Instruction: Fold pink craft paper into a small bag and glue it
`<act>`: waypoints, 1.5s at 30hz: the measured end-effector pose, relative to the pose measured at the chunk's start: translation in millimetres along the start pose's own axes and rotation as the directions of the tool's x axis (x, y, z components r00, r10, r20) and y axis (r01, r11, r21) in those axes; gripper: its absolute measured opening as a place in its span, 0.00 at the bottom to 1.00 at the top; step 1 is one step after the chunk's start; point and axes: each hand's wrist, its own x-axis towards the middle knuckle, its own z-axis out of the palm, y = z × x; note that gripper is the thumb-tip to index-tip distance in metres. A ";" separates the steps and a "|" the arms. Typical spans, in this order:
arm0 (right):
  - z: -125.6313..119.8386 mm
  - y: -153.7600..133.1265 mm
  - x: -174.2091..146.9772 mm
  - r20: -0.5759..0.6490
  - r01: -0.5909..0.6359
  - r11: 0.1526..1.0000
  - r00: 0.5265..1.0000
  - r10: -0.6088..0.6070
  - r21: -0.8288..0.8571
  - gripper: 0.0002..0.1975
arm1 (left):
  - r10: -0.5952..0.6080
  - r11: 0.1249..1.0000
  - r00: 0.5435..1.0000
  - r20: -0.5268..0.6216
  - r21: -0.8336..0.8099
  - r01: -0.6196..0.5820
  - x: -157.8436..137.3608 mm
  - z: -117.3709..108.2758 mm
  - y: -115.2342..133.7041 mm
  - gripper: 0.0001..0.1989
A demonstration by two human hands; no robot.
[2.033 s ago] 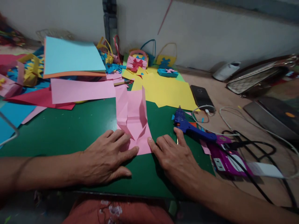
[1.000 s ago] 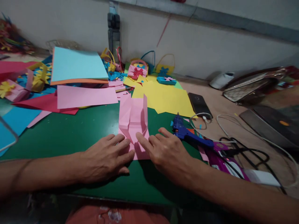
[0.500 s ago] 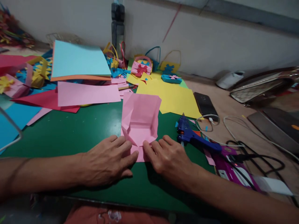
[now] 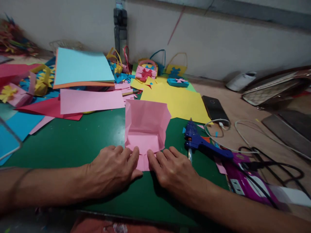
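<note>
A partly folded pink paper (image 4: 148, 121) lies on the green table, its tall back panel standing up and its near end flat. My left hand (image 4: 114, 170) is closed on the near left part, index finger pressing along the fold and thumb by the front edge. My right hand (image 4: 172, 166) has curled fingers on the near right part, with the index fingertip close to the middle crease. Both hands hide the paper's near corners. To the right of my right hand lies a blue glue gun (image 4: 201, 144).
Behind the paper are a yellow sheet (image 4: 184, 103) and small paper bags (image 4: 145, 72). Pink strips (image 4: 92, 101) and a light blue sheet stack (image 4: 82, 68) lie at the left. A phone (image 4: 215, 108), cables and a purple power strip (image 4: 250, 181) are at the right.
My left index finger has shifted up onto the fold, and its thumb has moved nearer the front edge. The pink paper's left side has spread straighter. My right hand stays nearly in place.
</note>
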 end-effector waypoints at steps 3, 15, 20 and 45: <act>-2.2 -1.8 0.2 0.009 -0.009 1.000 1.000 0.009 -0.013 0.14 | 0.021 0.998 0.998 -0.053 0.064 -0.017 -2.7 1.3 1.6 0.23; -3.0 -1.7 -2.6 -0.033 0.124 0.990 0.992 -0.122 0.066 0.14 | 0.203 0.968 0.977 -0.069 0.167 -0.189 -1.7 -11.9 0.9 0.17; -1.0 -2.5 -2.1 -0.015 0.073 0.995 0.997 -0.072 0.069 0.14 | 0.217 0.969 0.976 0.016 0.119 -0.217 -2.4 -11.2 2.7 0.19; -13.5 -8.6 14.8 0.480 -0.063 0.997 0.873 0.081 -0.054 0.24 | 0.113 0.994 0.991 0.076 -0.016 -0.112 4.9 -14.6 13.9 0.36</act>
